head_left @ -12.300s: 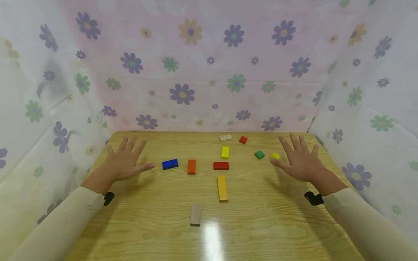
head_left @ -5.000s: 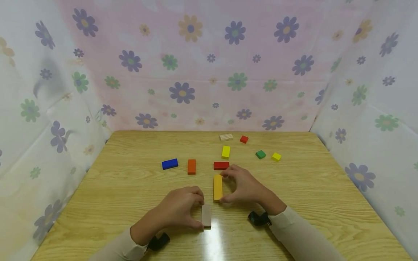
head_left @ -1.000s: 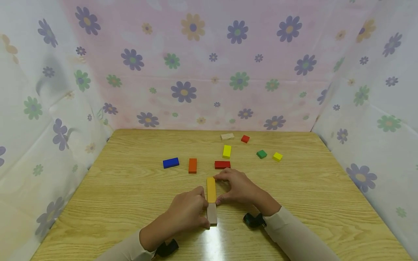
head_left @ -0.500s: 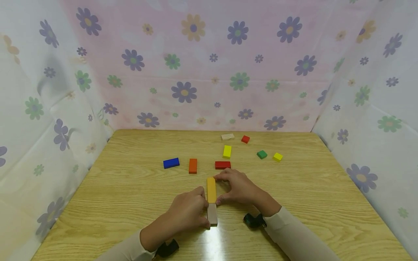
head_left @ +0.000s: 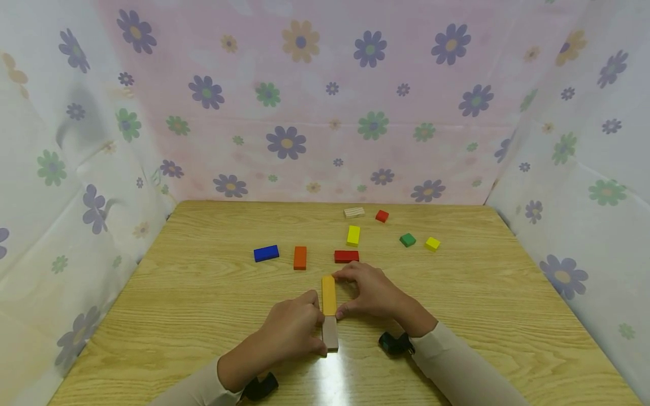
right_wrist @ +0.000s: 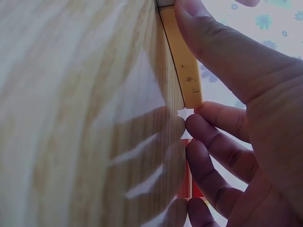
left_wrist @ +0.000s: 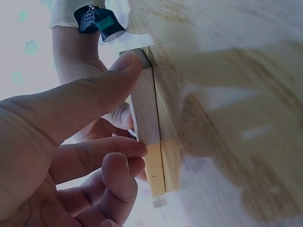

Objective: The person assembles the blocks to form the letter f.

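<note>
My left hand [head_left: 289,327] pinches a plain wooden block [head_left: 330,334] by its ends, thumb at the near end and index finger at the far one. Just beyond it, an amber-yellow wooden block [head_left: 328,294] is held lengthwise between the thumb and index finger of my right hand [head_left: 374,293]. Both blocks lie flat on the table, end to end in one straight line. The left wrist view shows the plain block [left_wrist: 146,111] meeting the yellow one at a narrow seam. In the right wrist view, dark marks show on the yellow block's side [right_wrist: 184,66].
Beyond my hands lie a red block [head_left: 346,257], an orange block [head_left: 300,257], a blue block [head_left: 266,254] and a bright yellow block [head_left: 353,235]. Farther back are a pale striped block [head_left: 354,212] and small red [head_left: 382,216], green [head_left: 408,240] and yellow pieces [head_left: 433,244]. Flowered cloth [head_left: 325,152] surrounds the table.
Both hands, spread over the table at first, came in and took hold of the two blocks. The blocks, apart five seconds ago, now meet end to end. Over the last second nothing moved.
</note>
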Available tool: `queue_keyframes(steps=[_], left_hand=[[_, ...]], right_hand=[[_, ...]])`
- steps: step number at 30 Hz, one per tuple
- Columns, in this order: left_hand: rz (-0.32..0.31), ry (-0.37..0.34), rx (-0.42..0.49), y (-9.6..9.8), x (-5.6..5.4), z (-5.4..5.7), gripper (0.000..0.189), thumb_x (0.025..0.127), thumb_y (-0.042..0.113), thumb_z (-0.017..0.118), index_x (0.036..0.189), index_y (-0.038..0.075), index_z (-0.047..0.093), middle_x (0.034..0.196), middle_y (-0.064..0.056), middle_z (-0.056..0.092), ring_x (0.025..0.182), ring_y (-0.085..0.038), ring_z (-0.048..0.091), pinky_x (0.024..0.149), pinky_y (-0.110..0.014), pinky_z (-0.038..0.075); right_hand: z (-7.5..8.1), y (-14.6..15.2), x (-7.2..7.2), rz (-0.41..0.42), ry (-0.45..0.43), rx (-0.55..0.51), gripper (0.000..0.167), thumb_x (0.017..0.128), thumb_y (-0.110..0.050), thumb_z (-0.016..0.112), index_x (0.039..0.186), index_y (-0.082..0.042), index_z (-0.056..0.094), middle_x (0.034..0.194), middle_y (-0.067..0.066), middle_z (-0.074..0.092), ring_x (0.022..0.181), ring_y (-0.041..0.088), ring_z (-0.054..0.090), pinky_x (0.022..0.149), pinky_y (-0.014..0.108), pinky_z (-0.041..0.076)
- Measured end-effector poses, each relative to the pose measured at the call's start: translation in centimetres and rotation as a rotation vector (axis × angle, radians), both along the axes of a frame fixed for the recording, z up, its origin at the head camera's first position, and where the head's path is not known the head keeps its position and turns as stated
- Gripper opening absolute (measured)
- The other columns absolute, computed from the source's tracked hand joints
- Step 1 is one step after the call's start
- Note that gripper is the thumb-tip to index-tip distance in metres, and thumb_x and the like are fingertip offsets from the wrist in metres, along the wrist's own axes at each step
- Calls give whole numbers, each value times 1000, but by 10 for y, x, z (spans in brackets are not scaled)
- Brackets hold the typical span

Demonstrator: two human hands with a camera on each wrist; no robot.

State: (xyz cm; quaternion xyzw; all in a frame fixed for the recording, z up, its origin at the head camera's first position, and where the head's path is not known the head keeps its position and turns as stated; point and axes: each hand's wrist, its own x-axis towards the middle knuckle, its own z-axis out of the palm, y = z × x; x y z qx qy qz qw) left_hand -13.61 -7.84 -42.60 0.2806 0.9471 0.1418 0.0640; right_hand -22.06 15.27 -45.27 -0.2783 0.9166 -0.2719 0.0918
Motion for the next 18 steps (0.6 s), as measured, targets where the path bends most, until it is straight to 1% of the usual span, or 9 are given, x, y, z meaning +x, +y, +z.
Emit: queue_keyframes(steps=[9,18], left_hand=[[11,-9,7,0,0,0,43,66,50,95,94,20,82,96,11,52,66,-2,47,56,-22,40],[-1,-1,-6,0,0,0,44,68,51,94,97,20,83,96,11,51,67,-2,46,55,-21,39]], right_hand=[[-2,0,-2,2,6,15,86,66,-61,90,139,-24,66,139,-8,62,134,19,54,114,50,43],[-1,-1,-1,-1,3,-3,84,66,-59,92,138,-24,66,138,-7,62,132,18,55,113,49,44]])
